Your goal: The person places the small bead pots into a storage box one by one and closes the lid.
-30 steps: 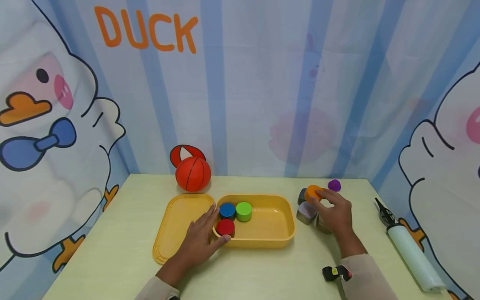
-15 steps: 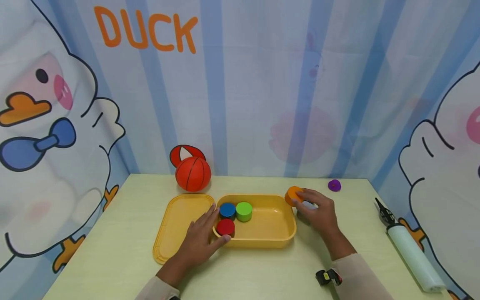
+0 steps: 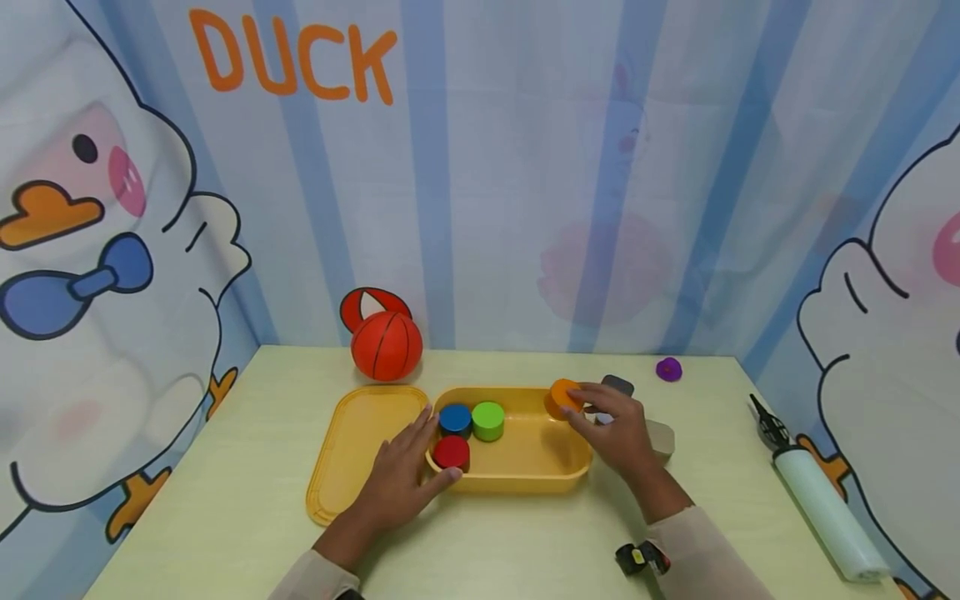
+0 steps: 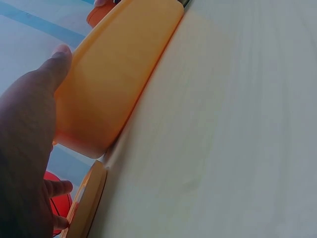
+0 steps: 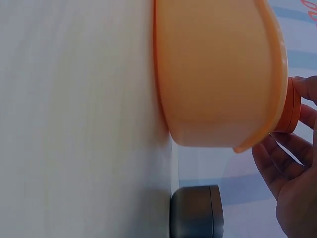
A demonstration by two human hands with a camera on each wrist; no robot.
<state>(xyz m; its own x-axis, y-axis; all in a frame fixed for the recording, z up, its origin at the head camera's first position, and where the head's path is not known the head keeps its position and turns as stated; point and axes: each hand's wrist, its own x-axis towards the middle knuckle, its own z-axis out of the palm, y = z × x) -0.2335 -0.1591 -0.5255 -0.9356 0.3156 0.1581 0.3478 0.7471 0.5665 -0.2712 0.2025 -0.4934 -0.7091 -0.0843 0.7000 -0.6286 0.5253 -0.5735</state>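
Observation:
In the head view my right hand (image 3: 617, 425) pinches a short orange cylinder (image 3: 564, 394) between thumb and fingers, over the right end of a yellow plastic box (image 3: 517, 483). From the right wrist, the orange cylinder (image 5: 289, 111) shows at the box rim. Inside the box, at its left end, sit a blue cylinder (image 3: 455, 419), a green cylinder (image 3: 488, 421) and a red cylinder (image 3: 452, 453). My left hand (image 3: 405, 475) lies with fingers extended at the box's left end. In the left wrist view its thumb (image 4: 60, 62) touches the box wall.
A flat yellow lid (image 3: 341, 467) lies left of the box. Behind it stands a red basketball-patterned object (image 3: 386, 346). A dark block (image 3: 618, 384) and a beige block (image 3: 660, 437) sit right of the box. Farther right are a purple piece (image 3: 669, 369) and a pale pump-like tube (image 3: 828, 512).
My right hand has carried the orange cylinder leftward from over the blocks to over the box's right end. My left hand has stayed put.

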